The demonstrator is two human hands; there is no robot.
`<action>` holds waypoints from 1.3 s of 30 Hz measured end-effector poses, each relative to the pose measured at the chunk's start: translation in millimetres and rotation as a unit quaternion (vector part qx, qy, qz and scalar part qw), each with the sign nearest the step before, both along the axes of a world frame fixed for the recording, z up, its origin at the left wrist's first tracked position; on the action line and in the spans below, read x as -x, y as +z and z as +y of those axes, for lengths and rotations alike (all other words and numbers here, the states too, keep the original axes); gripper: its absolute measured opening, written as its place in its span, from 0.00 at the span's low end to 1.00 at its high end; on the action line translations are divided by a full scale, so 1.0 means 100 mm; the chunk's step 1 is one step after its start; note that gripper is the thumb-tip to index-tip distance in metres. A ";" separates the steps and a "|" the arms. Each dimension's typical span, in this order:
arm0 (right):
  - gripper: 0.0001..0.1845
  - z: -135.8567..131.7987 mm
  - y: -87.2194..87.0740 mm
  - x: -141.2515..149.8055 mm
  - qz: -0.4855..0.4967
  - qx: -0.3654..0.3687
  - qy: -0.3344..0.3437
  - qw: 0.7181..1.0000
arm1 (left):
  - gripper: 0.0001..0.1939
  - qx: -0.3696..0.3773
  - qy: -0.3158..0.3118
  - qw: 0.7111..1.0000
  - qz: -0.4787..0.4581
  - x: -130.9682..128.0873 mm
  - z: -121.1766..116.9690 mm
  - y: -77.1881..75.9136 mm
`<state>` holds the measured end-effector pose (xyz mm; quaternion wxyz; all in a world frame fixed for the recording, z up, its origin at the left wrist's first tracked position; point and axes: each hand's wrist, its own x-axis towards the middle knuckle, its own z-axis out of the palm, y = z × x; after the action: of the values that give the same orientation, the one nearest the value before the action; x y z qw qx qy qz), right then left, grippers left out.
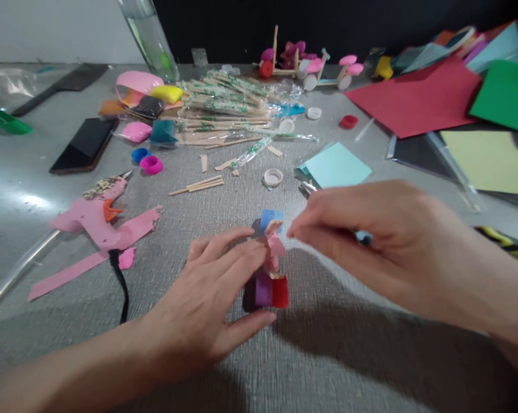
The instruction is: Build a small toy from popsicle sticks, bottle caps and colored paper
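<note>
A small craft model stands on the table between my hands. It has a pink strip in the middle with wooden pieces at its ends. Light blue caps are at its far end, a purple cap and a red cap at its near end. My left hand lies beside the model, fingers stretched out, the fingertips at the pink strip. Just right of the model, my right hand is closed in a pinch; what its fingertips hold is hidden. A silver-tipped tool shows behind it.
A pink glue gun with a black cord lies at left, near a phone. Wrapped wooden sticks pile up at the back, below finished models. Coloured sheets cover the right. A bottle stands behind.
</note>
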<state>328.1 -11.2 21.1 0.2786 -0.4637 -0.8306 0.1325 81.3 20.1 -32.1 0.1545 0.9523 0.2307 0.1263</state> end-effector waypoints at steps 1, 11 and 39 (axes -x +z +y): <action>0.09 -0.02 0.01 -0.02 -0.028 0.019 0.034 0.999 | 0.28 0.009 0.008 1.000 -0.007 0.00 0.00 0.00; 0.11 -0.28 -0.30 -0.04 -0.032 0.130 0.060 0.989 | 0.29 0.037 0.018 0.998 -0.048 0.06 -0.02 -0.10; 0.13 -0.17 -0.45 -0.04 0.000 0.056 0.079 0.995 | 0.28 0.040 -0.001 0.999 -0.037 0.03 0.02 -0.07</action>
<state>332.4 -28.0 -23.9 0.2405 -0.4116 -0.8559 0.2005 78.4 22.2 -39.1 0.2011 0.9404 0.2283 0.1521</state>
